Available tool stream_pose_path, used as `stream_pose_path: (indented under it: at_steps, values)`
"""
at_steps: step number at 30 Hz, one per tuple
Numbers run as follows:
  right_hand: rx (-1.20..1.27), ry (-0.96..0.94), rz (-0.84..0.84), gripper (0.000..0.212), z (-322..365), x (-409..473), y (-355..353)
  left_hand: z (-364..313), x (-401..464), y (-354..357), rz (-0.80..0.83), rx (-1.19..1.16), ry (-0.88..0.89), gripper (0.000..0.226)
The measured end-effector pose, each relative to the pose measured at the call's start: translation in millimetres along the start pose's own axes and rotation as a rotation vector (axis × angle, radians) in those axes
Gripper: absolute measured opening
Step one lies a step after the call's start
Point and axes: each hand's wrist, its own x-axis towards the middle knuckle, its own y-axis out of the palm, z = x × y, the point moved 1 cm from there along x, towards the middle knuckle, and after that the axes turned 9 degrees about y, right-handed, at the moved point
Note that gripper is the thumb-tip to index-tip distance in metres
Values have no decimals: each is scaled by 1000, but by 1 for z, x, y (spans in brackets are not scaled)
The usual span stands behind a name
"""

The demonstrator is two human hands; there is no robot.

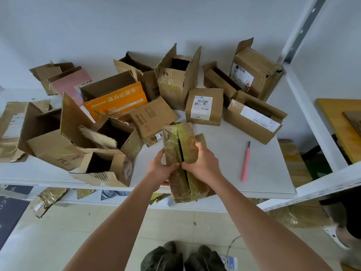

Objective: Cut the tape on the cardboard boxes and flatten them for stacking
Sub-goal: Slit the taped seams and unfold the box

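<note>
On the white counter [224, 153] crowded with cardboard boxes [175, 79], the tape-wrapped box [184, 151] overhangs the near edge, left hand [162, 169] and right hand [203, 163] with fingers curled gripping its slit flaps, so uncut tape may tear the cardboard or the box may slip floorward, the pink utility knife [246, 163] lying beside.

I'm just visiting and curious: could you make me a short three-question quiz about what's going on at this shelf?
1. True or false: the pink utility knife is in the right hand.
2. What do both hands grip? A) the orange box B) the tape-wrapped box C) the knife
3. Fill in: the seam between the held box's top flaps is already ____.

Key:
1. False; it lies on the white shelf, right of the hands.
2. B; the left hand grips it too.
3. Split open.
</note>
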Motion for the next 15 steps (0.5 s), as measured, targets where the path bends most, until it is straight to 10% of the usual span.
stream_pose_path:
  at_steps: [15]
  values:
    - [351,74,243,78,-12,-3,-21,2,3,1,-34,-15,-10,74]
